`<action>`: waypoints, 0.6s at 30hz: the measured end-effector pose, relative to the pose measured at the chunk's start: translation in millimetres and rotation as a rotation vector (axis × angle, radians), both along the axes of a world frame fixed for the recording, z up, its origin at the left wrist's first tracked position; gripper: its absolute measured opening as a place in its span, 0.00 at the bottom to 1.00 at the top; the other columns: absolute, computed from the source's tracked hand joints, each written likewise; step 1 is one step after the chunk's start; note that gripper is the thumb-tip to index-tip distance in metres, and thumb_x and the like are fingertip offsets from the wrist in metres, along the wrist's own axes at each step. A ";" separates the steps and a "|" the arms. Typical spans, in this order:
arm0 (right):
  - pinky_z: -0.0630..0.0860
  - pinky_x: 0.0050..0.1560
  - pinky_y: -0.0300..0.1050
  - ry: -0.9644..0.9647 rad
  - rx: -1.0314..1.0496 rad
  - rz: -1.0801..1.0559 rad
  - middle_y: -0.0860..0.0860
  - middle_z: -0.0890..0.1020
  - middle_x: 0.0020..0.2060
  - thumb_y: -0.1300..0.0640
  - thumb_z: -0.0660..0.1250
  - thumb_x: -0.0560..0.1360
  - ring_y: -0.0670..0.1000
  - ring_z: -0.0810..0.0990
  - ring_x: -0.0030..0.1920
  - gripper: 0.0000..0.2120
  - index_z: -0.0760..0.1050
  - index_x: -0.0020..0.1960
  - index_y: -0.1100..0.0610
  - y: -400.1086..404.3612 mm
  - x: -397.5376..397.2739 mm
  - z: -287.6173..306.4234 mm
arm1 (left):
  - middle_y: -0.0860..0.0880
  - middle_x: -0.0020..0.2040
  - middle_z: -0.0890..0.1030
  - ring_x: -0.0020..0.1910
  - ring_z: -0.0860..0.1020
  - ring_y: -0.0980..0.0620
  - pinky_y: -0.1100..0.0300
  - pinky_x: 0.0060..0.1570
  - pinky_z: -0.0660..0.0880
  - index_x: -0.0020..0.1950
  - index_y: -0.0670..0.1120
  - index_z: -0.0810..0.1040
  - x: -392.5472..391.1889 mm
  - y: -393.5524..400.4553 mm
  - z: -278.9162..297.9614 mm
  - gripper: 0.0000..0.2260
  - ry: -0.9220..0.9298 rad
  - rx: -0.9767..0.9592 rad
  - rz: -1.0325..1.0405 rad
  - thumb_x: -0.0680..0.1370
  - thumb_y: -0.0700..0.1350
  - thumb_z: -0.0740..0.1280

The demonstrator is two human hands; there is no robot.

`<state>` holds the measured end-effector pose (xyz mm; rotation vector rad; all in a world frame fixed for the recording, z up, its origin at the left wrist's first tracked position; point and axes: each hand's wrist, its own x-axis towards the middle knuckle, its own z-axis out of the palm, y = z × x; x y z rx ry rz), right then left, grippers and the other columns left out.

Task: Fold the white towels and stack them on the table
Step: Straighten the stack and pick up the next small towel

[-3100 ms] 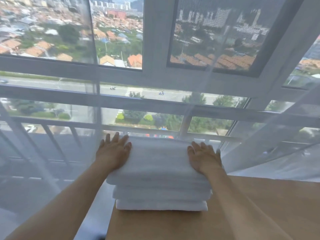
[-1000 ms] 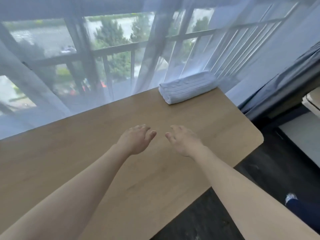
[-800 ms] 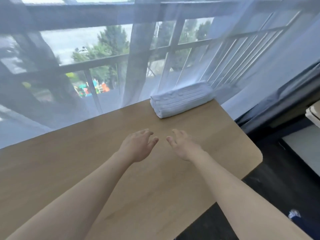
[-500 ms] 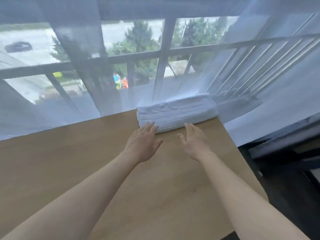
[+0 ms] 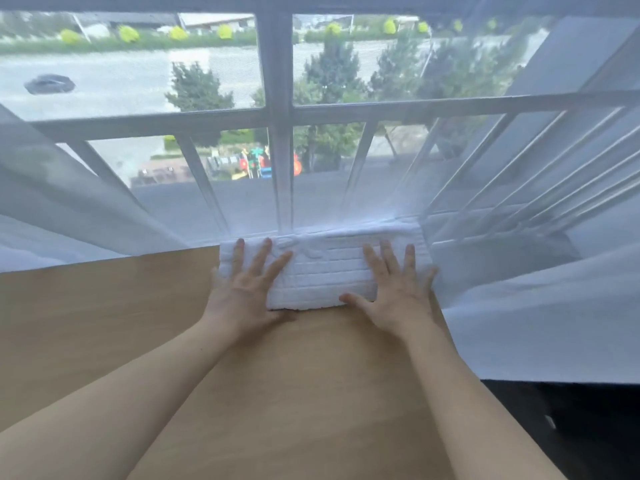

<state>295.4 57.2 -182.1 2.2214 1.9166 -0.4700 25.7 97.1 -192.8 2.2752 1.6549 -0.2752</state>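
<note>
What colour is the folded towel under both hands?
White, with raised stitched lines across its top; the towel shows best in the head view.

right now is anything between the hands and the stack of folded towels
Nothing visible. The left hand and right hand both lie flat on the stack of folded white towels at the far edge of the wooden table; the sheer curtain hangs behind it.

One stack of folded towels (image 5: 322, 268), one table (image 5: 104, 306), two hands.

Both arms outstretched, left hand (image 5: 242, 292) and right hand (image 5: 398, 296) flat, fingers (image 5: 386, 256) spread.
</note>
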 end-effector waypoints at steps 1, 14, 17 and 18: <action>0.35 0.71 0.75 -0.021 -0.003 0.035 0.46 0.31 0.79 0.17 0.47 0.67 0.64 0.30 0.78 0.51 0.30 0.79 0.39 0.2 -0.1 -6.0 | 0.59 0.80 0.34 0.79 0.34 0.43 0.33 0.72 0.55 0.76 0.70 0.36 -0.8 1.0 -0.8 0.47 0.009 0.024 -0.004 0.66 0.79 0.60; 0.56 0.71 0.69 -0.064 0.128 0.020 0.45 0.54 0.81 0.62 0.61 0.77 0.61 0.50 0.80 0.39 0.50 0.79 0.35 12.7 -1.2 4.2 | 0.59 0.79 0.61 0.79 0.57 0.47 0.47 0.65 0.70 0.77 0.64 0.61 -11.8 14.9 24.9 0.25 -0.033 0.076 -0.072 0.80 0.63 0.60; 0.56 0.71 0.68 -0.025 0.168 0.022 0.44 0.65 0.77 0.67 0.61 0.74 0.59 0.58 0.78 0.37 0.61 0.77 0.40 9.5 -9.6 12.9 | 0.57 0.70 0.73 0.72 0.66 0.51 0.52 0.59 0.69 0.73 0.61 0.69 -23.8 10.0 41.7 0.20 -0.062 0.090 -0.022 0.81 0.56 0.63; 0.56 0.71 0.68 -0.017 0.188 0.041 0.44 0.68 0.75 0.68 0.61 0.73 0.58 0.61 0.77 0.37 0.63 0.76 0.42 8.6 -18.2 17.0 | 0.55 0.66 0.75 0.70 0.68 0.51 0.53 0.57 0.67 0.72 0.61 0.70 -33.7 5.9 48.7 0.19 -0.061 0.087 0.011 0.81 0.53 0.63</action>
